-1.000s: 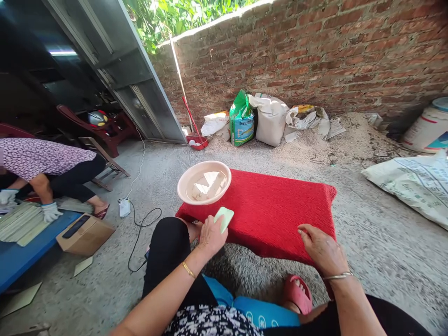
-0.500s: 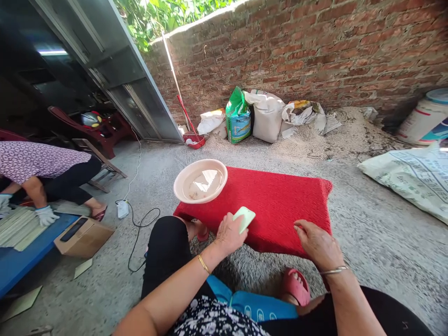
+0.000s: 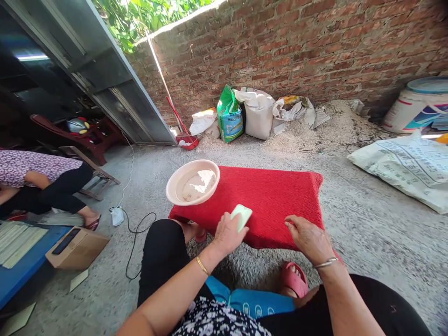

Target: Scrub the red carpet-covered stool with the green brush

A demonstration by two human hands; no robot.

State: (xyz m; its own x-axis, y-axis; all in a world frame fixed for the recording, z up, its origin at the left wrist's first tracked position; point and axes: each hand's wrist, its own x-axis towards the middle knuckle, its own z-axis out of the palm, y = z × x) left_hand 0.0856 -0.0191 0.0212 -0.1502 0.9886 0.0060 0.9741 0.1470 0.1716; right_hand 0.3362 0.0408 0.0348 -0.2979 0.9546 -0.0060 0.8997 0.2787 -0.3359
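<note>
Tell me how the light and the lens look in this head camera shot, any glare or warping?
Head view: hard sun hits the top of the brick wall; the doorway at left is dark. Glare sits on the water in the basin. Wide-angle warp bends the edges. Left hand, green sponge and red mat are sharp, evenly shaded.

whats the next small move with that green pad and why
Probably a stroke of the green pad rightward across the red mat: the left hand presses it at the near edge, the right hand pins the mat, and most of the mat lies beyond.
</note>
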